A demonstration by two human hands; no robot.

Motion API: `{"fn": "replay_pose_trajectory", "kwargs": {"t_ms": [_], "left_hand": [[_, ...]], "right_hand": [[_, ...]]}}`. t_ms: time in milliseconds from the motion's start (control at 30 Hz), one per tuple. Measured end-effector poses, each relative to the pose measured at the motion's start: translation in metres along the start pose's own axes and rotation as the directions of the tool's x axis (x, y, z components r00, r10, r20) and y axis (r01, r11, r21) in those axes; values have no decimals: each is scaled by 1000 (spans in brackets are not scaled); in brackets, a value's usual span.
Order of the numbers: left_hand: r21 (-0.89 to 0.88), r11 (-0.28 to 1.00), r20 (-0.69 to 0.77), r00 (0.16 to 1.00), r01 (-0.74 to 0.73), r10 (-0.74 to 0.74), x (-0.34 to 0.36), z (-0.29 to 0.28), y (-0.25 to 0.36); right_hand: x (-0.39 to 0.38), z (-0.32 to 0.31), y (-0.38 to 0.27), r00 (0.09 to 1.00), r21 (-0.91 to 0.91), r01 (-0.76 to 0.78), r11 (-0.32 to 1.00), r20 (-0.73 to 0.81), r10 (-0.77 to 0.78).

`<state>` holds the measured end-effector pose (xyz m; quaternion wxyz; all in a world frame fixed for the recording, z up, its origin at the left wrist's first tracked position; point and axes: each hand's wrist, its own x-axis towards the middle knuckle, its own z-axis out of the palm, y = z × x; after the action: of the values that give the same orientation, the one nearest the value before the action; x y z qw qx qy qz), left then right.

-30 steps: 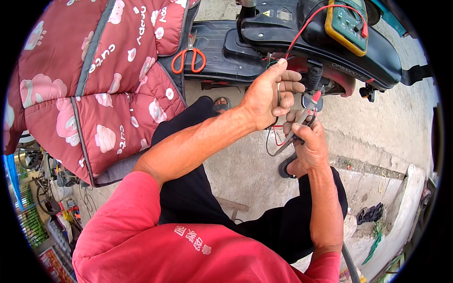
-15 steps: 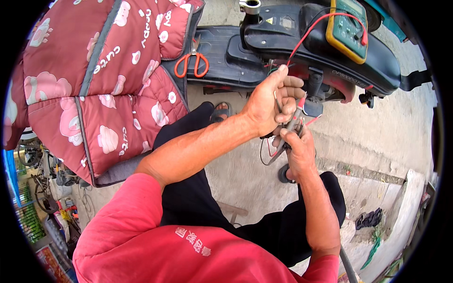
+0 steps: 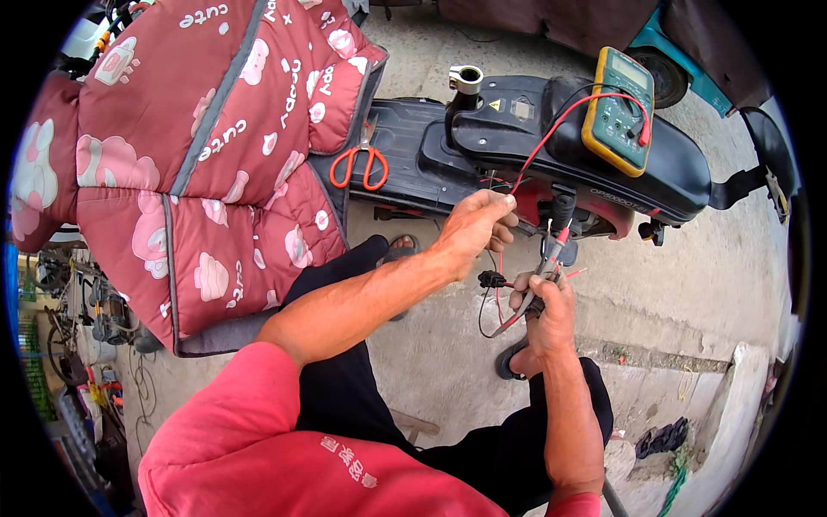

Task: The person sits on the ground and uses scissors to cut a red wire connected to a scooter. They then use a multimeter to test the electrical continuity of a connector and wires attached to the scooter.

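Note:
In my right hand (image 3: 551, 312) are two slim test probes (image 3: 556, 252), one with a red end, held side by side and pointing away from me. Thin red and black leads loop below them, and a small black connector (image 3: 492, 279) hangs beside my fingers. My left hand (image 3: 479, 226) is up and to the left, its fingers curled and its thumb pressed in. A red test lead (image 3: 551, 142) runs down to that thumb from a yellow-and-green multimeter (image 3: 618, 112); what the curled fingers hold is hidden. The multimeter lies on the black seat (image 3: 680, 159) of an electric scooter.
Orange-handled scissors (image 3: 359, 167) lie on the scooter's black footboard (image 3: 405, 129). A maroon quilted cover (image 3: 207, 172) drapes over the left side. Beyond the scooter stands a vehicle with a wheel (image 3: 662, 76). A low concrete ledge (image 3: 732, 405) is at right.
My hands have moved apart: the left drew away from the probes, which stay in the right hand. The black connector now shows between them. The whole view has shifted slightly.

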<state>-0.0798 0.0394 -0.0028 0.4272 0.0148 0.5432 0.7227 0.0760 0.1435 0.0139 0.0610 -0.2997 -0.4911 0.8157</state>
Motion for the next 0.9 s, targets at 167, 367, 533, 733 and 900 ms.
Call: {"fn": "replay_pose_trajectory", "kwargs": {"t_ms": [167, 367, 533, 733, 900], "left_hand": [[63, 998, -15, 1000, -5, 6, 1, -1, -1], [173, 984, 8, 999, -47, 46, -2, 2, 3], [287, 957, -53, 997, -44, 61, -1, 1, 8], [496, 861, -55, 986, -107, 154, 13, -9, -2], [559, 827, -35, 996, -51, 85, 21, -10, -2]], "right_hand": [[2, -6, 1, 999, 33, 34, 999, 32, -35], [2, -8, -3, 999, 71, 34, 997, 32, -36], [5, -13, -3, 998, 96, 53, 994, 38, -57], [7, -14, -4, 997, 143, 64, 988, 39, -70], [10, -24, -5, 998, 234, 14, 972, 60, -29]]}}
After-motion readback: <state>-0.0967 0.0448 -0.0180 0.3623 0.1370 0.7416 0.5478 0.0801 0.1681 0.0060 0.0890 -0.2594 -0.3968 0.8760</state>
